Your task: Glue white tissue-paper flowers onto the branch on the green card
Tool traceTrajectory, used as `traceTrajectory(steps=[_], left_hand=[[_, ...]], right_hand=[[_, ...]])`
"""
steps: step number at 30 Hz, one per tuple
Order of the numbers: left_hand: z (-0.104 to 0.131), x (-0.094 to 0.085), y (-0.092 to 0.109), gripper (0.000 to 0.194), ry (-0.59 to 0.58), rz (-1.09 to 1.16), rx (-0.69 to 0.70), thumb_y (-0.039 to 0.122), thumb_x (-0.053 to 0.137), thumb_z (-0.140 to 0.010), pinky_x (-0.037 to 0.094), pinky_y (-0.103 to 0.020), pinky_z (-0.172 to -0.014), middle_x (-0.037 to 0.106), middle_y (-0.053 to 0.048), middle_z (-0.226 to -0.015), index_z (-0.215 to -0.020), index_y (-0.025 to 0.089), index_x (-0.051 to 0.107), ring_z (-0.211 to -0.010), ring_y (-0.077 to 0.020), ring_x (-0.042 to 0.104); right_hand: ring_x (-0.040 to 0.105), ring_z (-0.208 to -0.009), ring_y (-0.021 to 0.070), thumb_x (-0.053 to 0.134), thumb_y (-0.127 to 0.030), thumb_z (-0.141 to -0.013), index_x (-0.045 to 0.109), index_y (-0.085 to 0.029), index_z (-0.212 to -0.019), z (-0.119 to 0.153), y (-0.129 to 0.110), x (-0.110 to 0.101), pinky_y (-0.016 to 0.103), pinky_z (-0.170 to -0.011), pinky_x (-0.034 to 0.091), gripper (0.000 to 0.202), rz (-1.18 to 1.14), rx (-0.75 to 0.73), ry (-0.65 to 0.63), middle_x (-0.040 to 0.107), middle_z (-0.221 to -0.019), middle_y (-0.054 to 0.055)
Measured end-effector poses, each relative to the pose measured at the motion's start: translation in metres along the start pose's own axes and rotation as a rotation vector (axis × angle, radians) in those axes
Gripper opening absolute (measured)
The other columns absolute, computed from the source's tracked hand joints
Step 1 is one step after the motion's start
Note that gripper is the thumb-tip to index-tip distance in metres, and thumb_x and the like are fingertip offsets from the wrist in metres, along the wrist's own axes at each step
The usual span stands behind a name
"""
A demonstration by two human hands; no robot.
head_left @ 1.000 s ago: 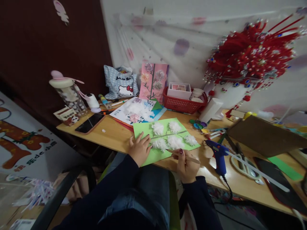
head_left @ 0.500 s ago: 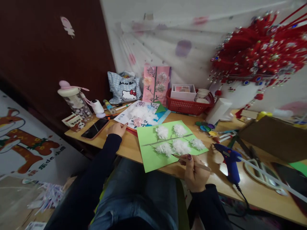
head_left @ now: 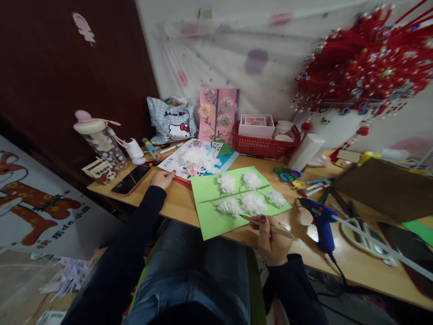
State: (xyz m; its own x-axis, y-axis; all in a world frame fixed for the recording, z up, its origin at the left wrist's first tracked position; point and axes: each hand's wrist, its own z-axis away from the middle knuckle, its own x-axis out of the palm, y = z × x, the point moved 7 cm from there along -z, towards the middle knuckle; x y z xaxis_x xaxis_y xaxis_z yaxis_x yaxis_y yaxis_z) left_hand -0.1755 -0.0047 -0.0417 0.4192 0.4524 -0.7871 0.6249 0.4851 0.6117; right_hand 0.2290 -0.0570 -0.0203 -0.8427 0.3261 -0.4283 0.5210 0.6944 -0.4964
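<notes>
My right hand [head_left: 274, 239] is closed round a slim pale wooden stick [head_left: 283, 232] with a dark pointed tip; whether it is a brush I cannot tell. Its tip is at the lower edge of a white fluffy paper flower [head_left: 230, 207] on a light green sheet [head_left: 210, 226]. Several such flowers sit along a painted grey-green branch [head_left: 216, 197]. My left hand [head_left: 163, 179] lies on the table's front edge, fingers extended and holding nothing. Its fingertips are beside a flower-printed white sheet [head_left: 169, 163] heaped with white tissue pieces [head_left: 196, 157].
A phone [head_left: 131, 179] and a water bottle [head_left: 101, 140] are at the left. A blue glue gun [head_left: 320, 223] and scissors [head_left: 358, 239] lie right of my right hand. Behind stand a red basket [head_left: 260, 148], a pink flower picture [head_left: 216, 115] and a red beaded headdress [head_left: 372, 67].
The whole view has shifted slightly, with everything sitting a little further left and up. Both hands keep the same pose, and the stick's tip stays by the same flower.
</notes>
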Motion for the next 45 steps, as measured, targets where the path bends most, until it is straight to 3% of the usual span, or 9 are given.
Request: traceTrajectory(steps=[3,7,14,19,22,27,30,37,45], left_hand=[[-0.001,0.003,0.000,0.024,-0.017,0.013,-0.045,0.043,0.069,-0.066,0.048,-0.037,-0.081,0.075,-0.009,-0.077,-0.056,0.021,0.068,-0.096,-0.0337,0.066],[0.002,0.002,-0.001,0.021,-0.038,0.093,-0.044,0.040,0.069,-0.066,0.049,-0.031,-0.078,0.075,-0.005,-0.076,-0.060,0.020,0.069,-0.091,-0.0282,0.068],[0.011,-0.010,-0.003,0.029,-0.072,0.239,0.043,0.046,0.070,-0.062,0.049,-0.029,-0.079,0.076,-0.004,-0.078,-0.068,0.017,0.071,-0.093,-0.0270,0.066],[0.033,-0.002,0.015,0.043,-0.176,0.349,0.150,0.057,0.072,-0.058,0.050,-0.032,-0.082,0.075,-0.006,-0.082,-0.074,0.017,0.072,-0.090,-0.0260,0.066],[0.061,0.004,0.043,0.044,-0.362,0.431,0.272,0.058,0.074,-0.058,0.050,-0.031,-0.082,0.074,-0.005,-0.085,-0.075,0.017,0.071,-0.085,-0.0215,0.065],[0.129,0.006,0.103,0.031,-0.921,0.482,0.621,0.044,0.074,-0.070,0.048,-0.027,-0.074,0.065,-0.003,-0.076,-0.072,0.014,0.066,-0.072,-0.0140,0.058],[0.155,0.013,0.121,0.023,-1.052,0.378,0.760,0.037,0.069,-0.077,0.045,-0.024,-0.070,0.064,-0.003,-0.079,-0.074,0.014,0.066,-0.071,-0.0123,0.055],[0.162,0.054,0.132,0.006,-0.779,0.077,0.824,0.018,0.063,-0.077,0.040,-0.021,-0.062,0.062,0.000,-0.074,-0.074,0.015,0.068,-0.065,-0.0105,0.053],[0.157,0.071,0.143,0.006,-0.587,0.025,0.875,0.018,0.063,-0.077,0.042,-0.023,-0.064,0.060,0.000,-0.071,-0.072,0.016,0.066,-0.065,-0.0124,0.057]], right_hand=[[0.066,-0.050,0.0133,0.043,-0.024,-0.095,0.065,-0.018,-0.084,0.002,0.001,0.000,0.022,-0.050,0.049,0.026,0.015,-0.020,0.005,0.069,-0.058,0.000],[0.066,-0.050,0.0133,0.045,-0.022,-0.094,0.066,-0.018,-0.085,0.003,0.002,0.002,0.022,-0.050,0.049,0.023,0.009,-0.051,-0.019,0.070,-0.059,0.000],[0.065,-0.048,0.0121,0.043,-0.022,-0.095,0.064,-0.018,-0.082,-0.004,-0.008,0.000,0.020,-0.049,0.049,0.025,0.015,-0.066,0.003,0.069,-0.056,0.000],[0.066,-0.049,0.0115,0.042,-0.022,-0.096,0.063,-0.019,-0.083,-0.006,-0.013,0.004,0.020,-0.049,0.050,0.025,-0.047,-0.094,-0.082,0.070,-0.059,-0.001],[0.066,-0.052,0.0118,0.043,-0.023,-0.096,0.063,-0.019,-0.086,-0.006,-0.014,0.008,0.020,-0.051,0.050,0.023,-0.040,-0.127,-0.130,0.071,-0.061,-0.001],[0.067,-0.055,0.0124,0.043,-0.024,-0.097,0.064,-0.019,-0.087,-0.006,-0.011,0.011,0.021,-0.054,0.051,0.023,0.010,-0.099,-0.141,0.071,-0.063,0.000],[0.067,-0.053,0.0120,0.043,-0.024,-0.097,0.063,-0.018,-0.086,-0.005,-0.009,0.010,0.020,-0.054,0.050,0.024,0.024,-0.065,-0.109,0.071,-0.062,0.000],[0.066,-0.051,0.0119,0.040,-0.025,-0.098,0.063,-0.017,-0.081,-0.009,-0.014,0.008,0.020,-0.051,0.050,0.030,0.085,-0.082,-0.079,0.070,-0.059,0.001],[0.066,-0.051,0.0099,0.041,-0.019,-0.097,0.061,-0.019,-0.087,-0.005,-0.017,0.001,0.018,-0.051,0.049,0.022,-0.028,-0.156,-0.067,0.070,-0.061,-0.002]])
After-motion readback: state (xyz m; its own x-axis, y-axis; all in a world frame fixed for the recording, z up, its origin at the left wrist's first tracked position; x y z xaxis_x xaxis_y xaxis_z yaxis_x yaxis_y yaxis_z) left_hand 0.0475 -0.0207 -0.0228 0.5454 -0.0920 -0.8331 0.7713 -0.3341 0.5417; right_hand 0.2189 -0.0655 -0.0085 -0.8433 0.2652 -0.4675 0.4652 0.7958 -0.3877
